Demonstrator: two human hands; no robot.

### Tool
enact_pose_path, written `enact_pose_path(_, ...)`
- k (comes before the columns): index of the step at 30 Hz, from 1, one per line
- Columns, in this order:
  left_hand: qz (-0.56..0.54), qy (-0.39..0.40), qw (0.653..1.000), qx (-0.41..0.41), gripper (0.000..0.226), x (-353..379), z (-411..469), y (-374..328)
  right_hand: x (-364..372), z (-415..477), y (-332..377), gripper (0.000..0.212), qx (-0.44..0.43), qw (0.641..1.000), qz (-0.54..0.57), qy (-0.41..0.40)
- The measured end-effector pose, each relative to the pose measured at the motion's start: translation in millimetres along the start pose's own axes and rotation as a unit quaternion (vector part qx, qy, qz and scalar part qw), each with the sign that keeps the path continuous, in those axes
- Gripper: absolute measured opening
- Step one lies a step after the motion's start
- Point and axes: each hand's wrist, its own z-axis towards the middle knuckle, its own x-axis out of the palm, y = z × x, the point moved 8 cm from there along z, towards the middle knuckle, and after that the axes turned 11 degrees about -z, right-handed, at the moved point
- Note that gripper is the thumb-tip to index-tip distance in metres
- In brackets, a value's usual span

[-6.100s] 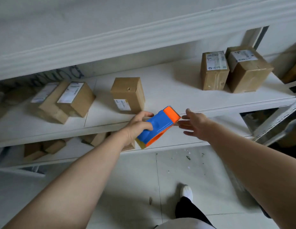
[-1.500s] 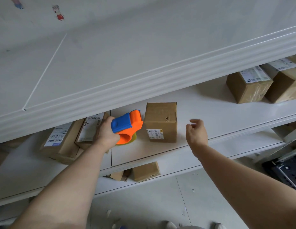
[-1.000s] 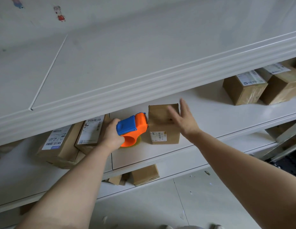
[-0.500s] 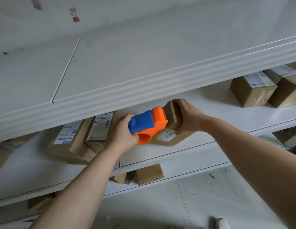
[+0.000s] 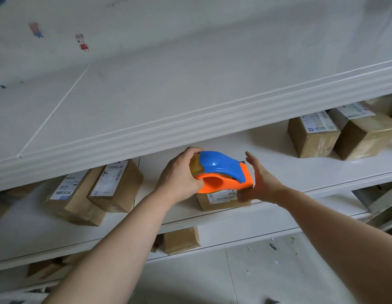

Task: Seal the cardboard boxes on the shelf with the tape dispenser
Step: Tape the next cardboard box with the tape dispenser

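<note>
My left hand (image 5: 179,174) grips the blue and orange tape dispenser (image 5: 221,172) and holds it on top of a small cardboard box (image 5: 221,199) near the front edge of the middle shelf (image 5: 300,172). The box lies flat with its label facing me; most of its top is hidden under the dispenser. My right hand (image 5: 260,181) rests against the box's right side with straight fingers pointing up.
Two labelled boxes (image 5: 96,191) lean together to the left on the same shelf. Two more boxes (image 5: 341,134) stand at the right. The upper shelf's thick edge (image 5: 190,128) overhangs close above. A box (image 5: 181,240) sits on the lower shelf.
The box has been laid flat from its tilted hold. My left hand has brought the dispenser over its top. My right hand let go of the box and now lies open against its side.
</note>
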Motion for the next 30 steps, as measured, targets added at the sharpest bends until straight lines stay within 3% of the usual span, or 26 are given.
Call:
enact_pose_path(4, 0.02, -0.017, 1.0, -0.008, 0.07, 7, 6, 1, 2, 7, 16, 0.137, -0.061, 0.996, -0.061, 0.037)
enact_pose_path(8, 0.032, -0.056, 0.998, -0.011, 0.069, -1, 8, 15, -1, 8, 16, 0.121, -0.069, 0.994, -0.087, 0.019)
enact_pose_path(11, -0.005, -0.119, 0.992, -0.031, 0.064, -30, 5, 41, -3, 10, 15, 0.114, -0.074, 0.99, -0.122, 0.009)
enact_pose_path(18, 0.038, -0.221, 0.968, -0.112, 0.05, -97, -23, 111, -2, 10, 19, 0.117, -0.068, 0.983, -0.17, 0.016)
enact_pose_path(30, 0.073, -0.193, 0.973, -0.103, 0.05, -98, -5, 122, -1, 10, 17, 0.115, -0.058, 0.981, -0.184, 0.005)
